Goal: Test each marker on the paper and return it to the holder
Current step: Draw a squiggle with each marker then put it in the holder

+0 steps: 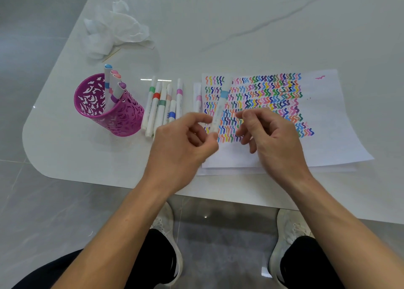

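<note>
Fingers [204, 122] of your left hand [185, 142] pinched the lower end of a white marker with a light-blue band [219, 111], blurred, slanting above the squiggle-covered white paper sheet [328, 135]. Your right hand [275, 135] sat just beside it, apart, loosely curled, nothing visible in it. Cap on or off: could not tell. Step judged: readying this marker for its test stroke. Next move called for a stroke on bare paper, then a drop into the purple cut-out holder [122, 118] at left on the white desk [262, 26].
</note>
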